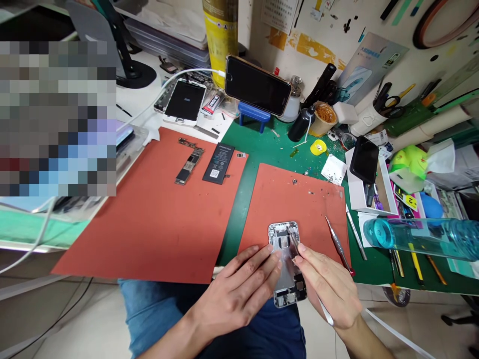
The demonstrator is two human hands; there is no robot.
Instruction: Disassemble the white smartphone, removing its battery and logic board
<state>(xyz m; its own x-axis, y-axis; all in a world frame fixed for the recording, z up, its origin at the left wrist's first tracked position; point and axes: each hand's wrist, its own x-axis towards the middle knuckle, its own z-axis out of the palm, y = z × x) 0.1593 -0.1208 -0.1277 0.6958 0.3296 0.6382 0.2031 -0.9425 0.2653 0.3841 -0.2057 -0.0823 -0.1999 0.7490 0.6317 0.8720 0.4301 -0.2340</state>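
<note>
An opened phone housing (pixel 284 271), silver with small parts inside, lies at the front of the right red mat, its lower end reaching past the table edge. My left hand (pixel 239 286) holds the housing along its left side, fingers extended over the rim and thumb hidden. Between the fingers and thumb of my right hand (pixel 329 286) is a pair of metal tweezers (pixel 293 241), tips at the upper right inside the housing. Whether the tips grip anything is too small to tell. A pen-like screwdriver (pixel 337 242) lies right of that hand.
On the left red mat (pixel 149 214) lie a logic board (pixel 189 162) and a black battery (pixel 219 163). A dark-screened phone (pixel 258 86) leans on a blue stand (pixel 253 113). A clear blue bottle (pixel 422 237) lies at the right, near a white box of tools (pixel 354 192).
</note>
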